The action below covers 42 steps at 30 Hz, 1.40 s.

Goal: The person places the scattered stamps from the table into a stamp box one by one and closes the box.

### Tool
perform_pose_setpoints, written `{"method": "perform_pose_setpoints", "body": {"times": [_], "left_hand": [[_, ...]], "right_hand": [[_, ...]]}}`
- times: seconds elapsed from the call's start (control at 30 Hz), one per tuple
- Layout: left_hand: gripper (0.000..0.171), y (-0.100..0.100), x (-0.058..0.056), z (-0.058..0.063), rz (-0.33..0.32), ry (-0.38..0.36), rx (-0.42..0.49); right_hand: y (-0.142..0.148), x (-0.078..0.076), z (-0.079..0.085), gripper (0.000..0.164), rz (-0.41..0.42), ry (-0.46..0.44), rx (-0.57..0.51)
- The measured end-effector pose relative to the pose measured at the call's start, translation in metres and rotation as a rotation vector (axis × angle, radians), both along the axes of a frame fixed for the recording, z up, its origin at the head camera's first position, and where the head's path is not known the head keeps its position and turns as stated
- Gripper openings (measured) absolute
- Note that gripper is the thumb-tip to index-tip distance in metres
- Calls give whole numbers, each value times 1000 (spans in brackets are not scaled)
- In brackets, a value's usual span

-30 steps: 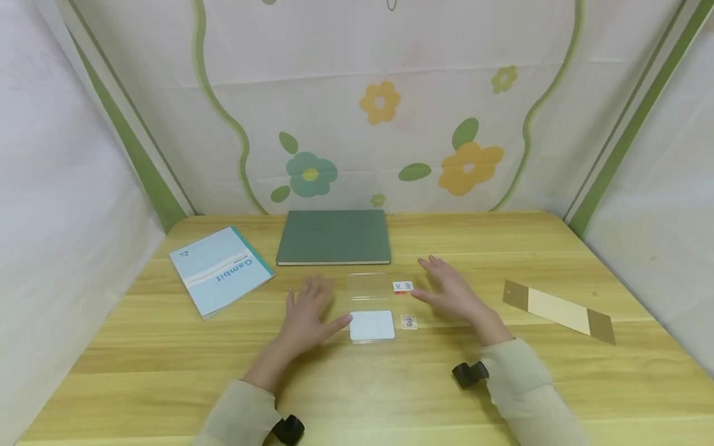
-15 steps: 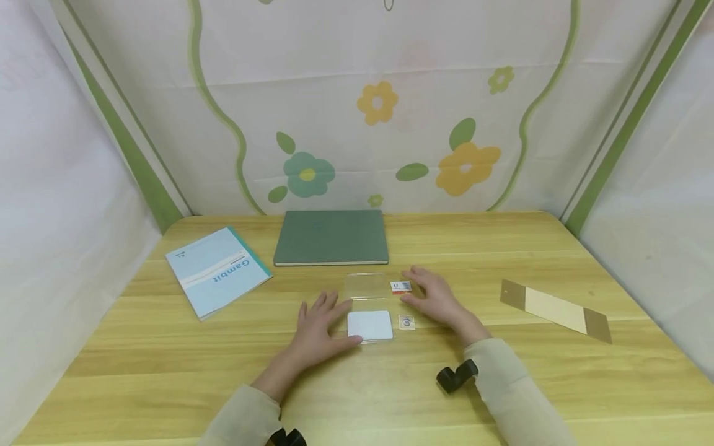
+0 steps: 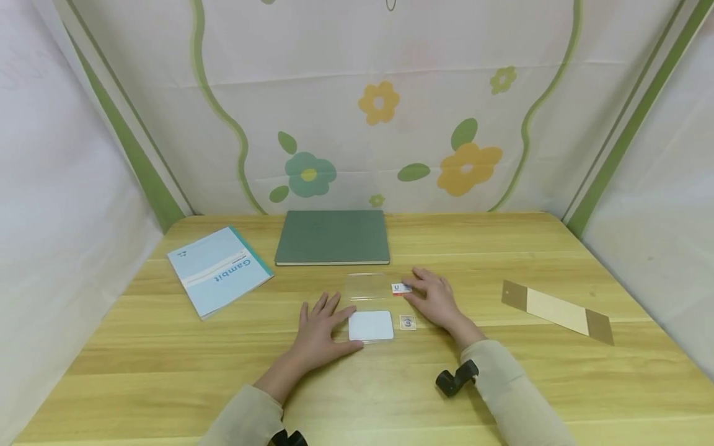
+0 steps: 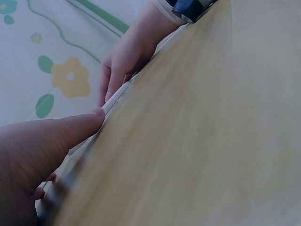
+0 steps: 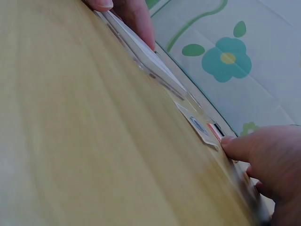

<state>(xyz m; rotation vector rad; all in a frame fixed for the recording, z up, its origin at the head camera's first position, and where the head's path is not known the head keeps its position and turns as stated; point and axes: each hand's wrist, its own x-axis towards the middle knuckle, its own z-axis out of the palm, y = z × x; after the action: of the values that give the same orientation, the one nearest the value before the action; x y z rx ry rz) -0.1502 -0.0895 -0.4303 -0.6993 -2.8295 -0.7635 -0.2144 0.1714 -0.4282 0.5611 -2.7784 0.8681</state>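
A clear plastic case with a stack of white cards (image 3: 370,325) lies mid-table, its clear lid (image 3: 365,286) spread flat beyond it. My left hand (image 3: 320,331) holds the case's left end between thumb and index finger, the other fingers spread on the table. In the right wrist view the white stack (image 5: 146,54) runs between that thumb and finger. My right hand (image 3: 436,298) pinches the right end of a small white card with a red strip (image 3: 398,289), partly covering it. Nearer me, beside the case, lies a small square sticker-like piece (image 3: 408,322).
A dark green hardcover book (image 3: 333,238) lies at the back. To the left is a light blue notebook (image 3: 219,271), set at a slant. A brown and cream strip (image 3: 558,311) lies at the right. White floral cloth (image 3: 413,105) rises behind the table.
My right hand has moved left and down onto the small red-striped card. My left hand has come down to the case, its thumb and index finger settling at the left corners.
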Motion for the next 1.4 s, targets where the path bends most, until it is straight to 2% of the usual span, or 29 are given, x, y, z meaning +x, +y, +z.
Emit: {"method": "perform_pose_setpoints", "body": {"times": [0.27, 0.7, 1.17, 1.4], "left_hand": [[67, 0, 0, 1, 2, -6, -10], [66, 1, 1, 2, 2, -5, -11], [65, 0, 0, 0, 1, 5, -20], [65, 0, 0, -1, 0, 3, -25]], "right_hand": [[-1, 1, 3, 26, -27, -3, -21], [-2, 1, 4, 21, -11, 25, -71], [-3, 1, 3, 21, -47, 17, -96], [-3, 1, 5, 22, -100, 27, -138]]}}
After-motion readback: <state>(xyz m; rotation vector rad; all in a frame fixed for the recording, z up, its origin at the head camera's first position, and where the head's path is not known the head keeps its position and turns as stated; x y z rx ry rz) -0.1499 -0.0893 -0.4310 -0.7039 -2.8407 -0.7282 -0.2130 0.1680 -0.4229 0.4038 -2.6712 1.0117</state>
